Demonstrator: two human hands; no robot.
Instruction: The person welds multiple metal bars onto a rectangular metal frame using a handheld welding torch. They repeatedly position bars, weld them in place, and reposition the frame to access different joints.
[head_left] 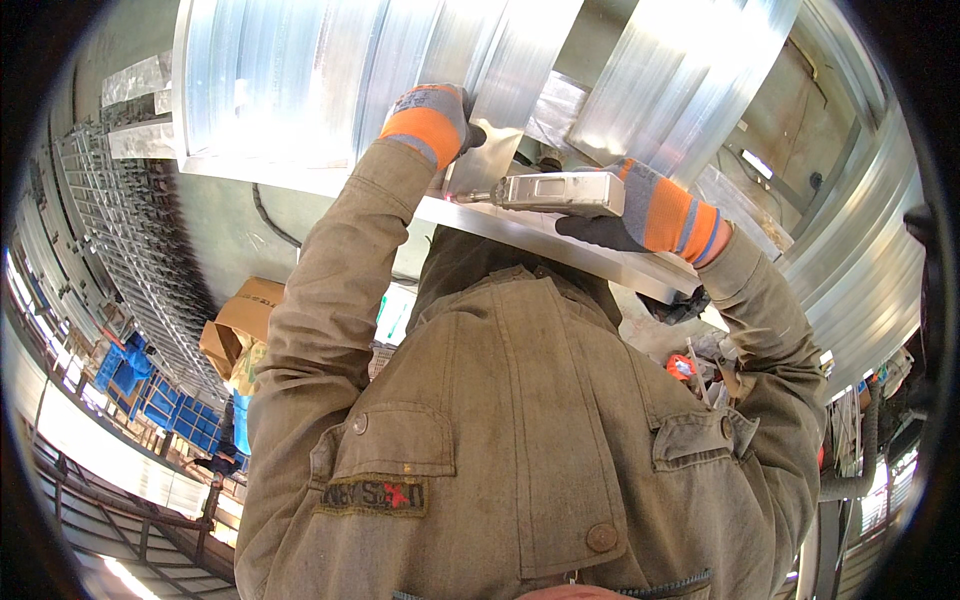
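1. Head view: a silvery handheld tool (560, 192) lies near the middle of the frame, just above the jacket collar, its long axis roughly level and its thin tip pointing left at a small glow on the metal edge
2. The right hand (650, 212), in a grey and orange glove, has its fingers wrapped tight around the tool's rear
3. The left hand (432, 122), gloved alike, presses curled fingers against a shiny aluminium profile (505, 90)
4. Further ribbed metal panels (280, 80) spread around

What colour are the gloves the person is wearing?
Orange with grey cuffs and dark fingers, on the left hand and the right hand; the head view shows them.
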